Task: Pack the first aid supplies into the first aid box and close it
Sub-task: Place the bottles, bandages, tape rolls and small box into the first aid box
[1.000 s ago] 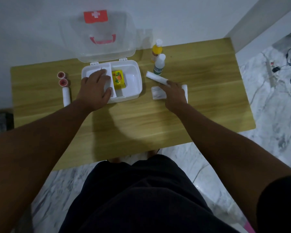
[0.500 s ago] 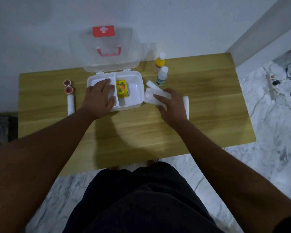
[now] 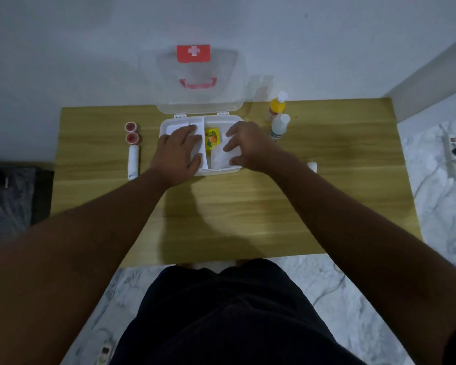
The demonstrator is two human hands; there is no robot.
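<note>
Right hand (image 3: 250, 146): fingers (image 3: 232, 131) spread and pressed down on a flat white packet (image 3: 223, 156) lying in the right compartment of the first aid box (image 3: 169, 123). No curl around it; the palm covers the packet's right part, so how far it reaches there cannot be told.

Left hand (image 3: 178, 151): fingers flat and open, laid over the left compartment, on top of white sheet-like contents (image 3: 198, 127). Nothing gripped.

Between the two hands, in the right compartment just past the divider, a small yellow carton (image 3: 211, 138) with an orange print, partly exposed.

Box is white, standing at the far middle of the wooden counter (image 3: 234, 206). Its clear lid (image 3: 203, 72) is swung up and leans back toward the wall; red cross label at the top, red handle below it.

Left of the box, apart from it: two small red-cored tape rolls (image 3: 131, 132) one behind the other, and nearer than them a white rolled bandage (image 3: 133, 162) lying lengthwise.

Right of the box, at the far side: a yellow bottle (image 3: 277, 106) with white cap, and just in front of it a clear bottle (image 3: 278, 127) with white cap, both upright. Further right and nearer, the end of another white roll (image 3: 312, 165) shows beside the right forearm.

Person stands at the near edge, in dark shorts, on a marbled floor.
</note>
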